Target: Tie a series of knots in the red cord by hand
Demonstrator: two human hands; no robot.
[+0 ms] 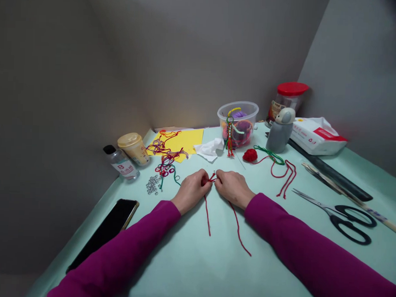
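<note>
Both hands meet over the middle of the table, with red yarn (207, 216) between them. My left hand (192, 186) has its thumb and fingers pinched on the yarn; a strand hangs from below it toward me. Close beside it, my right hand (232, 185) is closed on the same red yarn, and a second tail trails out beneath that wrist. A short knotted piece shows in the narrow gap between the fingertips. Just left of my left hand lie green yarn (175, 177) and a pile of small silvery rings or beads (153, 184).
Black scissors (348, 218) and a long dark bar (330, 172) lie right. A clear tub of yarn (238, 124), a red yarn ball (250, 155) and a grey figurine (279, 132) stand behind. At left are a phone (106, 232), a bottle (122, 164) and a lidded cup (134, 149).
</note>
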